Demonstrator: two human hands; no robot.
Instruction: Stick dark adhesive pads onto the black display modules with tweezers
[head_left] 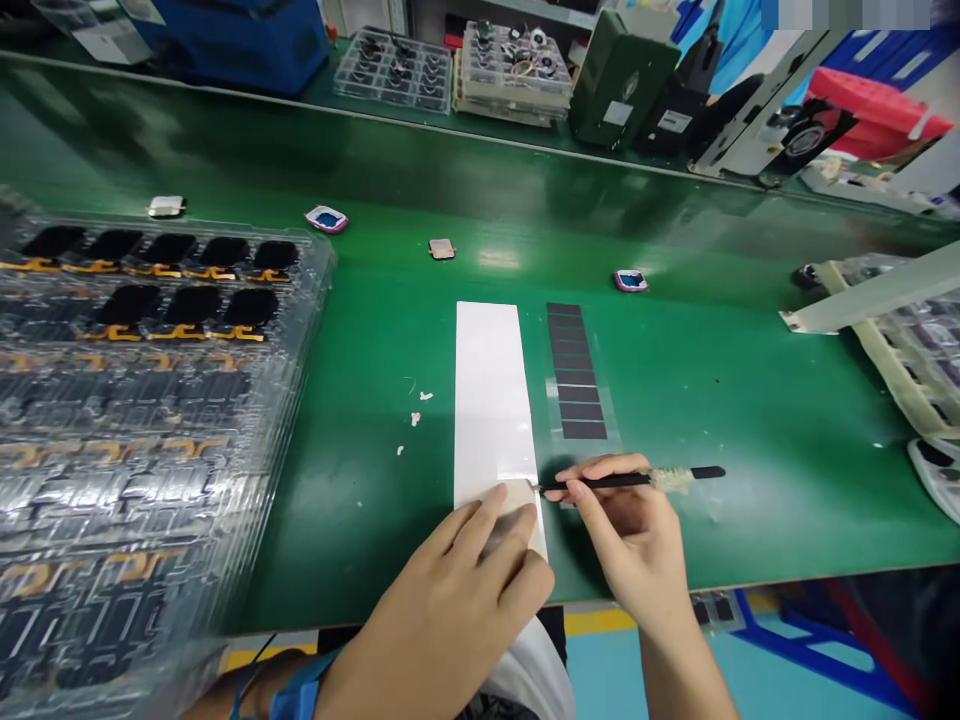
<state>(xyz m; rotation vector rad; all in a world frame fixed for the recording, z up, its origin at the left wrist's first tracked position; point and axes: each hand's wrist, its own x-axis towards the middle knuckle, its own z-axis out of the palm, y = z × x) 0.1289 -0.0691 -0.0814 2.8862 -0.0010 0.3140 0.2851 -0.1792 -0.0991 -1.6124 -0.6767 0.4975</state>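
Observation:
My left hand (472, 590) lies over the lower end of a long white strip (489, 390). Its fingertips press a small pale, flat piece (517, 492) down on the strip, with the fingers slightly apart and part of the piece hidden beneath them. My right hand (626, 515) is closed round a slim black pen-like tool (619, 480) with tape wrapped about its shaft. The tool's thin metal-looking tip meets the right edge of the pale piece; its exact kind cannot be made out. Just beyond my right hand lies a clear sheet with dark rectangles (577, 375) in a column.
Stacked clear trays (292, 300) with black screens and orange flex cables fill the left. Small square parts (442, 249) lie along the back of the green table (375, 350). White scraps (415, 419) lie left of the strip. A shelf above bears boxes and trays (514, 70).

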